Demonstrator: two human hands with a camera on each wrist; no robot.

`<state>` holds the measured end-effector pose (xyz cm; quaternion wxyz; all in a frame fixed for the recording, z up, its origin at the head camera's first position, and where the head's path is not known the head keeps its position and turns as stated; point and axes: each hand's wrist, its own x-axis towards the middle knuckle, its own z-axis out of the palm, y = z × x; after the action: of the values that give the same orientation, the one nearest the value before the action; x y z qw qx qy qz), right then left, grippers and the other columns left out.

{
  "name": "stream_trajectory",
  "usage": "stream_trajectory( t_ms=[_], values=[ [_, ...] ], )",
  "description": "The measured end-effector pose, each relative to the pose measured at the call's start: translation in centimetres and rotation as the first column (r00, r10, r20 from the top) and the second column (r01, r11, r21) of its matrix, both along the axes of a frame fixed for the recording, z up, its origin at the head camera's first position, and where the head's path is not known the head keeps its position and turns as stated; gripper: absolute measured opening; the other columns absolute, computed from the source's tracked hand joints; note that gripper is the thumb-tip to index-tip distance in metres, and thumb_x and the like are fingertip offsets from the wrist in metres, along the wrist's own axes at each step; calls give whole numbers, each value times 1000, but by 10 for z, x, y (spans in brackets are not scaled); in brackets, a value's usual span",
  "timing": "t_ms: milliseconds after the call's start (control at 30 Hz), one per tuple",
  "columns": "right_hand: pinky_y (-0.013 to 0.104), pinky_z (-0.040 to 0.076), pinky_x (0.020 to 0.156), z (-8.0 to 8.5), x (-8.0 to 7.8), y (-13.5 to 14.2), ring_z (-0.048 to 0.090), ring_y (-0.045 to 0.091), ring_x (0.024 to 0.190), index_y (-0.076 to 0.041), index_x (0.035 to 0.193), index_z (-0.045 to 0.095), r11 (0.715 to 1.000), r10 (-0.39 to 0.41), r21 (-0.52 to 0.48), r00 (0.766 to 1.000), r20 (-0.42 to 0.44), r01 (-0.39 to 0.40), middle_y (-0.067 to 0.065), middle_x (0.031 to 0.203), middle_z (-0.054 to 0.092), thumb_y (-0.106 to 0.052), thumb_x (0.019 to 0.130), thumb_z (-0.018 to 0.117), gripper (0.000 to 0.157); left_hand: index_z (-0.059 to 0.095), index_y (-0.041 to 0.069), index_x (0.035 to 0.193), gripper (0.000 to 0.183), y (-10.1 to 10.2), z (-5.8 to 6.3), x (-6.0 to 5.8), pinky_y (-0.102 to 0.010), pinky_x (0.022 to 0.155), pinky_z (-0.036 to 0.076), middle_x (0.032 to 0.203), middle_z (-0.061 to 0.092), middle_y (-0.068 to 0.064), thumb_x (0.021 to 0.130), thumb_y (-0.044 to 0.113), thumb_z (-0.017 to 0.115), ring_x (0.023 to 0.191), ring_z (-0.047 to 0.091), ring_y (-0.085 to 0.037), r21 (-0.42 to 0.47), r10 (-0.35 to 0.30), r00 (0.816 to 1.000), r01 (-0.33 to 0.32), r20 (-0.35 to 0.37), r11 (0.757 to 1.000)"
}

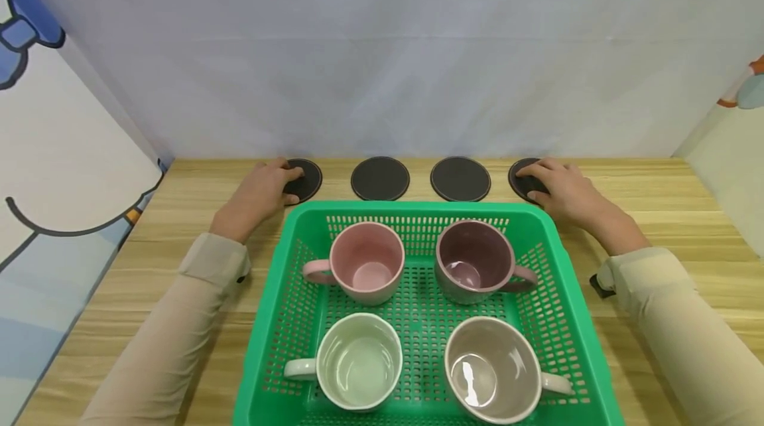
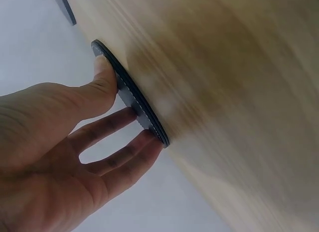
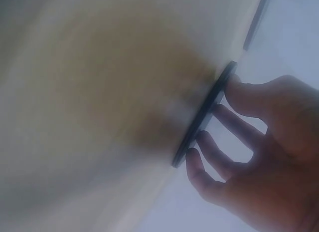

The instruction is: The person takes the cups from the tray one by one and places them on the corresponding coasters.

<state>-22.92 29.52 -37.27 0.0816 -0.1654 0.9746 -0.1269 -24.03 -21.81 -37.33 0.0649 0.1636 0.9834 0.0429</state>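
Observation:
Four... several round black coasters lie in a row along the back of the table. My left hand point(image 1: 260, 192) rests its thumb and fingertips on top of the leftmost coaster point(image 1: 309, 180), which the left wrist view shows edge-on with a stitched rim. At the other end, my right hand point(image 1: 567, 192) touches the rightmost coaster point(image 1: 522, 178) in the same way, fingers spread and lightly bent. Between them are a left-middle coaster point(image 1: 380, 179) and a right-middle coaster point(image 1: 461, 179). Part of each outer coaster is hidden by the hand in the head view.
In front stands a green basket point(image 1: 416, 208) holding a pink mug point(image 1: 367, 263), a dark mauve mug point(image 1: 474, 263), a pale green mug point(image 1: 360, 361) and a beige mug point(image 1: 494, 371). A white cloth point(image 1: 406, 68) hangs behind the wooden table point(image 1: 656, 213).

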Motion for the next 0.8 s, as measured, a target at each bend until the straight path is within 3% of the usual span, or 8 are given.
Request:
stream_trajectory(
  t_ms=[433,800],
  values=[
    [81,41,98,-1,-5,-9,37,67,133,-4,148,51,1000,9,4,999,-42,-9,33,154,41,-9,105,60,44,51,0,152,58,-3,1,1,-64,118,40,152,48,-32,101,20,70,138,49,-52,8,-3,1000,3,5,1000],
    [79,43,95,0,0,-8,39,64,130,-5,149,51,1000,28,6,999,-28,-28,33,154,41,-11,106,60,44,52,1,152,59,-1,-1,3,-63,119,40,151,49,-31,100,21,72,137,51,-48,15,-14,1000,14,2,1000]
  ],
)
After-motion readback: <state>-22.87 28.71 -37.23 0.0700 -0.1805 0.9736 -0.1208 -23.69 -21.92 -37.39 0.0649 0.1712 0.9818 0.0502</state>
